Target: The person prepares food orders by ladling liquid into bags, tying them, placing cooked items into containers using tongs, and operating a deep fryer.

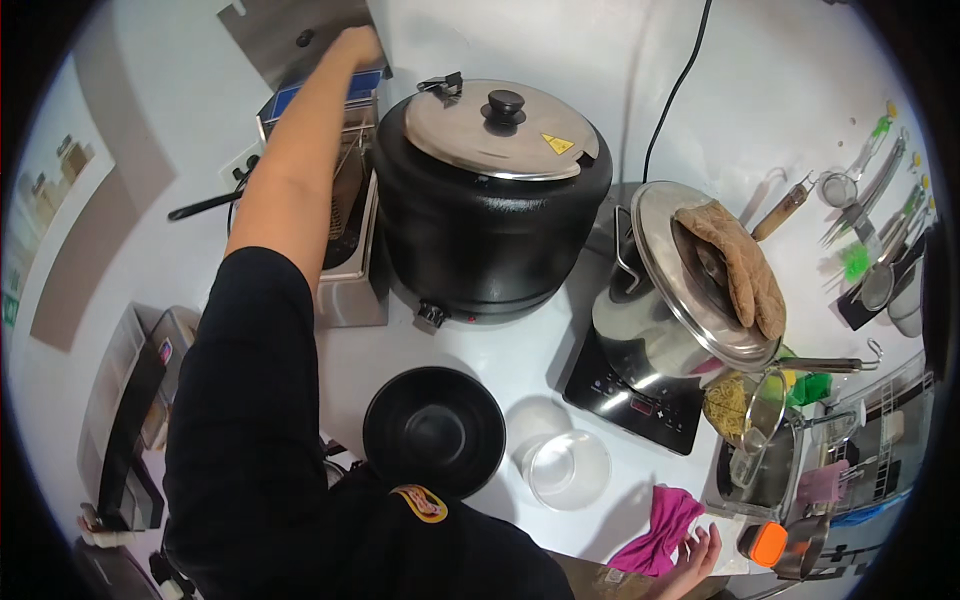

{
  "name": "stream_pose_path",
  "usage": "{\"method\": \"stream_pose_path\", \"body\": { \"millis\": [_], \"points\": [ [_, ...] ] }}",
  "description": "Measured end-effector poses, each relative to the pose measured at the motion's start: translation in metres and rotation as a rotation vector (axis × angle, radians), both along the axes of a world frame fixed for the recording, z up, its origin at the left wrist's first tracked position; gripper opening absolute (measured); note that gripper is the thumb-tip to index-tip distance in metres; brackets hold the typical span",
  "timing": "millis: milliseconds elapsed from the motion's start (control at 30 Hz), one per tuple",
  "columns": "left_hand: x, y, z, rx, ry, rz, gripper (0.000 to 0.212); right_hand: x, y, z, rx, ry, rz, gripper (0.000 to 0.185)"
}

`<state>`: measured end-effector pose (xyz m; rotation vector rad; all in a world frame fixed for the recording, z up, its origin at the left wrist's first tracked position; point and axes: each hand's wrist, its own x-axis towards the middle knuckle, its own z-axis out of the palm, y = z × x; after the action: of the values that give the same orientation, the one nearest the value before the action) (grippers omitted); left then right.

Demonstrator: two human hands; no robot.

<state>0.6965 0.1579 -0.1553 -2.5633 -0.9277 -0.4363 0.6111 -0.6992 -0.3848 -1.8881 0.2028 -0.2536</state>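
Observation:
My left hand [356, 46] is stretched far forward at the top left, by the raised metal lid [281, 30] of a stainless steel deep fryer [352, 300]; its fingers are blurred and partly hidden. My arm covers part of the fryer, whose wire basket [341, 199] and black handle [206, 205] show. At the lower right my right hand [697, 555] rests beside a magenta cloth [660, 529], fingers apart, seemingly holding nothing. A black bowl [435, 431] and a clear plastic container [568, 471] stand on the white counter before me.
A black soup kettle [487, 240] with a steel lid [502, 135] stands beside the fryer. Right of it, a steel pot [645, 330] with a brown oven mitt [735, 262] on its lid sits on an induction cooker [634, 405]. A strainer of noodles [726, 409] is near the sink.

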Motion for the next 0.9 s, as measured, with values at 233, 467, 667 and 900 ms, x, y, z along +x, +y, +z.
{"method": "stream_pose_path", "body": {
  "millis": [233, 467, 667, 900],
  "points": [
    [-0.024, 0.063, -0.037, -0.035, 0.33, 0.244, 0.032, -0.012, 0.017, 0.009, -0.066, 0.076, -0.134, 0.036],
    [-0.024, 0.095, -0.026, -0.173, 0.5, 0.407, 0.028, -0.003, 0.036, 0.019, -0.138, 0.143, -0.148, 0.036],
    [0.004, 0.087, -0.042, -0.281, 0.465, 0.434, 0.028, 0.004, 0.041, 0.005, -0.207, 0.154, -0.085, 0.039],
    [-0.005, 0.097, -0.043, -0.352, 0.403, 0.431, 0.048, 0.01, 0.064, 0.009, -0.338, 0.142, -0.043, 0.04]
  ]
}}
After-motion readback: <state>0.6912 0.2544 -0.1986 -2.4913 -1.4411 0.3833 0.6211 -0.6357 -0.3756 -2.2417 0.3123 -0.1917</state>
